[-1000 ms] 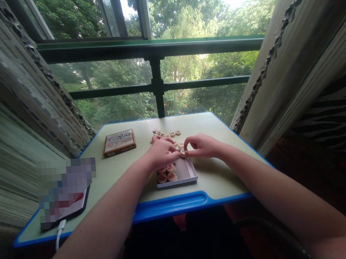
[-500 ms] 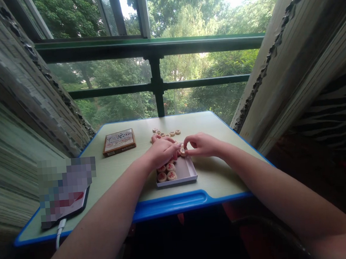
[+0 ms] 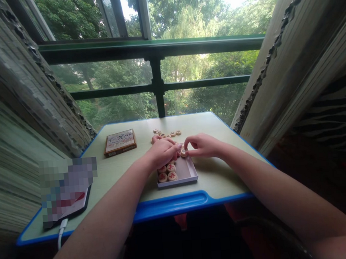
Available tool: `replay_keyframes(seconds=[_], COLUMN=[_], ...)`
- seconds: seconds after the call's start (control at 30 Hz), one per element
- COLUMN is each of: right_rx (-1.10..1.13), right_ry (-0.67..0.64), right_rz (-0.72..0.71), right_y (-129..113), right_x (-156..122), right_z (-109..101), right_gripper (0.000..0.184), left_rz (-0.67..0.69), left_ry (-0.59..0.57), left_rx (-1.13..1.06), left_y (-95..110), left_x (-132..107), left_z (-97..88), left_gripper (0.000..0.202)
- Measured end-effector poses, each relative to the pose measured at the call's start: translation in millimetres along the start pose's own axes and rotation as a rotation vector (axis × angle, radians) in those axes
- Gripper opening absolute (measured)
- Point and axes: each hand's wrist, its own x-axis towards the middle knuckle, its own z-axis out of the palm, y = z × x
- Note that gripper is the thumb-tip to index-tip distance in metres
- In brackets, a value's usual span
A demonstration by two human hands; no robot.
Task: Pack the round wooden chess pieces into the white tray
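Note:
A shallow white box [image 3: 191, 172] lies near the front of the small table, with several round wooden Chinese chess pieces with red characters [image 3: 171, 168] along its left side. My right hand [image 3: 202, 145] is closed in a pinch on a Chinese chess piece [image 3: 183, 153] at the box's far right corner. Over the far end of the box is my left hand [image 3: 164, 150], its fingers bent and its thumb pointing at the right hand. It hides part of the box, and what lies under its fingers cannot be made out. More loose pieces [image 3: 173, 134] lie beyond the hands.
A brown-edged flat box with printed writing [image 3: 120, 142] lies left of the hands. A phone-like device with a blurred screen [image 3: 73, 193] and a white cable [image 3: 61, 230] is at the left edge. The table [image 3: 224, 177] has a blue rim and stands against a window with a green railing [image 3: 101, 52].
Both hands keep nearly the same place and pose. The whole view has shifted slightly; the pieces in the box look unchanged.

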Motion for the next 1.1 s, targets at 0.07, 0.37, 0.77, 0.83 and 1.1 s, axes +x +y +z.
replay_keyframes(seconds=[0.07, 0.37, 0.77, 0.83, 1.1], right_rx=[-0.003, 0.006, 0.022, 0.021, 0.011], right_ry=[-0.001, 0.01, 0.011, 0.013, 0.012], right_rz=[0.002, 0.004, -0.011, -0.015, -0.011], right_y=[-0.2, -1.8, -1.6, -0.8, 0.7], right_x=[0.1, -0.5, -0.1, 0.3, 0.2], right_z=[-0.1, -0.2, 0.1, 0.6, 1.2], right_gripper=[0.028, 0.023, 0.023, 0.023, 0.025], left_rz=[-0.003, -0.002, -0.012, -0.004, -0.003], left_ry=[-0.006, 0.029, 0.031, 0.019, 0.015], left_rx=[0.005, 0.001, -0.016, -0.015, -0.025], left_y=[-1.2, -2.7, -2.1, -2.9, -3.6], left_x=[0.4, 1.3, 0.9, 1.6, 1.8], left_z=[0.1, 1.1, 0.9, 1.3, 1.1], left_gripper=[0.057, 0.055, 0.055, 0.055, 0.057])
